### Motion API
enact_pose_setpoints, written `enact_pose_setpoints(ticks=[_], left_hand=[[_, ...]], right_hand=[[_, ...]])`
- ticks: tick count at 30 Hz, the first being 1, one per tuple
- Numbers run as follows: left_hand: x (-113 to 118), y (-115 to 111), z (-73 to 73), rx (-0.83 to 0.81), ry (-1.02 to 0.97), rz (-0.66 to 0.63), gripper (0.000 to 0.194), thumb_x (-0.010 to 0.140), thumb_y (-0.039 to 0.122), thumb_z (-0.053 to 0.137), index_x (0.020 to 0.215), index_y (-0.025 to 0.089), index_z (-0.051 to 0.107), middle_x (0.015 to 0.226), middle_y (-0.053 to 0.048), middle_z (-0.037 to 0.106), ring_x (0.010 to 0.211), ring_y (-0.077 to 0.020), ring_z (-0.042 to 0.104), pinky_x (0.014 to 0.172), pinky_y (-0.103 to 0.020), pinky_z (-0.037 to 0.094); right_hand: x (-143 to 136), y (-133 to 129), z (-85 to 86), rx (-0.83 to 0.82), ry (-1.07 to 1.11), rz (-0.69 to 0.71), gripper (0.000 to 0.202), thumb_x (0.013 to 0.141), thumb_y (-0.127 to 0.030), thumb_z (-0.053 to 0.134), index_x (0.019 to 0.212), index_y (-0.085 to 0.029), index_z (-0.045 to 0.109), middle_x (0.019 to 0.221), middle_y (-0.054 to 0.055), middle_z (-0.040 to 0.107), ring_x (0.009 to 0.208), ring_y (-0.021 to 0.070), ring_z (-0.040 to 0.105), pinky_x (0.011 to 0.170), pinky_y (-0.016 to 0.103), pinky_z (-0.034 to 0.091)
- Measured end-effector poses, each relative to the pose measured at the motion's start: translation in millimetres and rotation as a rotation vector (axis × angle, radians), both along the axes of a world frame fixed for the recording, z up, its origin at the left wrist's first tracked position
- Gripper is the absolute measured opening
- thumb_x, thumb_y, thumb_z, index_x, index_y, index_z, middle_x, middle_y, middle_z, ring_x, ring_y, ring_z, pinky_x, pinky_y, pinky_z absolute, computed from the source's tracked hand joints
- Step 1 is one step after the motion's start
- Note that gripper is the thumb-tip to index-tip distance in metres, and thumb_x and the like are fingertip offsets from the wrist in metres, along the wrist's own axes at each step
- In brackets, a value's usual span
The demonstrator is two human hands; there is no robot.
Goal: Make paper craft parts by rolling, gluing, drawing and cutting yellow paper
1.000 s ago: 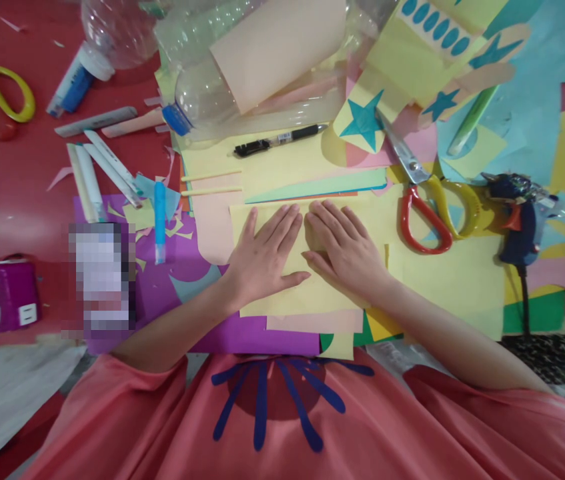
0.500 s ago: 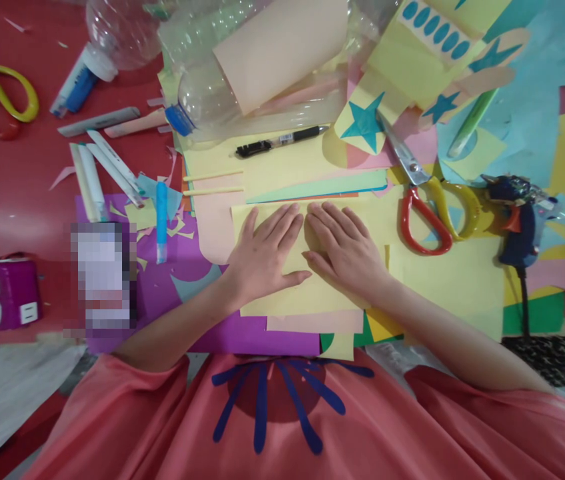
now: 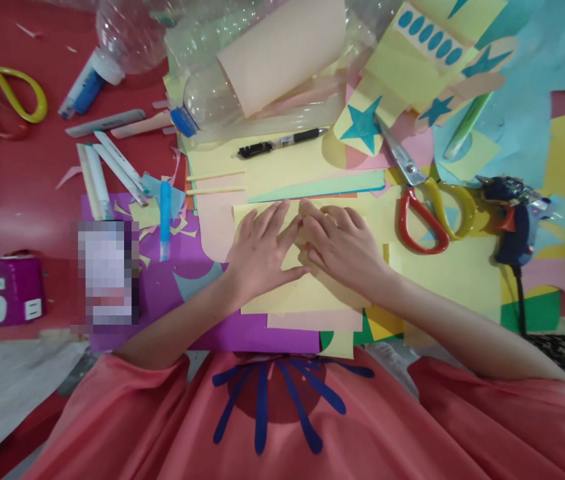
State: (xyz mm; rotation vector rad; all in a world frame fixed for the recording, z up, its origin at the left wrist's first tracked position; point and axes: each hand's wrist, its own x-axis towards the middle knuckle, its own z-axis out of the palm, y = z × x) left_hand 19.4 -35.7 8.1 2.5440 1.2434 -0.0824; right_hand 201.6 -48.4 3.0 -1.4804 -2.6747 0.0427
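Observation:
A pale yellow paper sheet lies in front of me, on top of pink, purple and green paper. My left hand rests on its left half with fingers spread. On the right half lies my right hand, palm down, its fingers bent a little and grasping nothing. The fingertips of both hands meet near the sheet's upper middle. Just beyond the sheet are two thin yellow sticks and a black pen. Scissors with red and yellow handles lie to the right of my right hand.
A glue gun with its cord sits at the right. Plastic bottles and a rolled peach paper lie at the back. Markers, a blurred-out phone-like object and a purple box are on the left.
My right hand has shifted slightly left, so its fingertips now touch those of my left hand, and its fingers have bent. My left hand has stayed on the sheet.

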Motion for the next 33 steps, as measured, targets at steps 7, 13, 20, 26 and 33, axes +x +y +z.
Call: enact_pose_setpoints(ticks=[7,13,20,26,33], left_hand=[[-17.0,-5.4,2.6,0.073,0.046,0.060,0.072,0.090,0.061,0.047,0.150,0.024,0.036,0.158,-0.019,0.034,0.142,-0.0380,0.038,0.109,-0.058,0.034],[-40.4,-10.3,8.0,0.164,0.100,0.110,0.068,0.091,0.062,0.043,0.147,0.023,0.043,0.154,-0.022,0.039,0.137,-0.0396,0.044,0.105,-0.058,0.039],[-50.7,-15.7,7.4,0.206,0.108,0.166,0.064,0.092,0.058,0.045,0.147,0.026,0.043,0.155,-0.017,0.039,0.138,-0.0374,0.044,0.105,-0.054,0.041],[-49.8,-15.1,8.1,0.190,0.137,0.157,0.064,0.092,0.057,0.046,0.147,0.025,0.042,0.155,-0.019,0.039,0.139,-0.0376,0.043,0.105,-0.053,0.042],[-51.2,-13.4,4.2,0.212,0.121,0.150,0.060,0.095,0.056,0.042,0.146,0.026,0.043,0.153,-0.018,0.042,0.138,-0.0358,0.044,0.105,-0.052,0.043]], right_hand=[[13.9,-2.3,5.1,0.136,-0.084,-0.026,0.031,0.093,-0.019,0.042,0.114,-0.009,0.062,0.133,0.014,0.064,0.091,0.0265,0.054,0.081,0.041,0.041],[42.6,-9.2,7.1,0.161,-0.137,-0.097,0.035,0.092,-0.020,0.043,0.119,-0.007,0.061,0.119,0.015,0.071,0.091,0.0282,0.055,0.079,0.042,0.043],[53.8,-15.2,2.1,0.076,-0.012,-0.154,0.043,0.093,-0.024,0.040,0.129,-0.007,0.055,0.125,0.019,0.066,0.101,0.0324,0.055,0.084,0.048,0.044],[60.1,-13.1,3.3,0.109,-0.019,-0.160,0.038,0.092,-0.030,0.050,0.123,-0.008,0.055,0.111,0.019,0.070,0.105,0.0320,0.055,0.083,0.044,0.045],[71.5,17.0,-2.5,0.154,-0.046,-0.128,0.028,0.098,-0.034,0.042,0.110,-0.019,0.061,0.095,0.011,0.070,0.092,0.0262,0.060,0.079,0.040,0.048]])
